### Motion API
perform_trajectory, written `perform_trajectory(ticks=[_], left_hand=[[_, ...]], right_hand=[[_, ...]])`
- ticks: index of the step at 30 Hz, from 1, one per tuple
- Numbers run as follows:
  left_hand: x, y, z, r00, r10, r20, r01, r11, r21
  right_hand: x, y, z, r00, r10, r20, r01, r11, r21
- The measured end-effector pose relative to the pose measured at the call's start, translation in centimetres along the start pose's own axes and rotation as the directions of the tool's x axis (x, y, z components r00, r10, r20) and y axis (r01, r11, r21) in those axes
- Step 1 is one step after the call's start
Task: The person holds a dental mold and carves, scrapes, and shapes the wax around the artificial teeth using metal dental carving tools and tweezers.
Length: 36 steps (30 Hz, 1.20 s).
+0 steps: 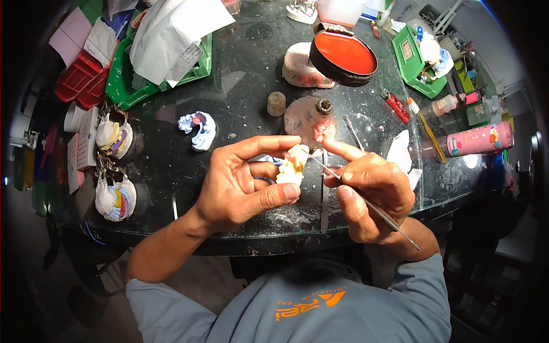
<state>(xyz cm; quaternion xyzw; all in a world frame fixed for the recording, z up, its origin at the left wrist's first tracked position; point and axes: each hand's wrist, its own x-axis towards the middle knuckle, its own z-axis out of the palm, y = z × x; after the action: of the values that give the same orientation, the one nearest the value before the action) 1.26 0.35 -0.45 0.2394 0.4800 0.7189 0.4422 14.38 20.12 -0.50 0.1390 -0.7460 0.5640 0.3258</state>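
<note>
My left hand (243, 180) pinches a small cream-and-yellow dental cast (292, 167) between thumb and fingers, above the near part of the bench. In my right hand (374, 197) is a thin metal dental carver (374, 206), held like a pen, its tip touching or very near the upper part of the cast. Under the hands a flat metal spatula (325, 208) lies on the bench. Just beyond them is a pinkish round slab (303, 117) with a small dark-topped burner (323, 107) on it. A bluish piece behind the cast is mostly hidden.
Dark bench (251, 108) carries an open tin of red wax (346, 52), a blue-white dental model (198, 131), and two articulated casts (116, 197) at left. Right are a red lighter (396, 107), a yellow-handled brush (428, 131) and a pink bottle (480, 139). Green crates (128, 94) stand behind.
</note>
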Motion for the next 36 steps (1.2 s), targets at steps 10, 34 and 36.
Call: perform_trajectory(ticks=[10,34,36], left_hand=[[0.3,-0.8,-0.1,0.985,0.173,0.027,-0.175,0.974,0.143],[0.2,-0.8,-0.7,0.980,0.192,0.058,-0.201,0.935,0.293],[0.2,-0.7,-0.7,0.981,0.189,0.055,-0.196,0.935,0.295]], right_hand=[[-0.7,-0.8,1.6,0.972,0.192,-0.134,-0.157,0.960,0.233],[-0.2,-0.4,0.6,0.998,0.057,-0.041,-0.056,0.998,0.030],[-0.2,-0.5,0.6,0.997,0.061,-0.041,-0.060,0.998,0.017]])
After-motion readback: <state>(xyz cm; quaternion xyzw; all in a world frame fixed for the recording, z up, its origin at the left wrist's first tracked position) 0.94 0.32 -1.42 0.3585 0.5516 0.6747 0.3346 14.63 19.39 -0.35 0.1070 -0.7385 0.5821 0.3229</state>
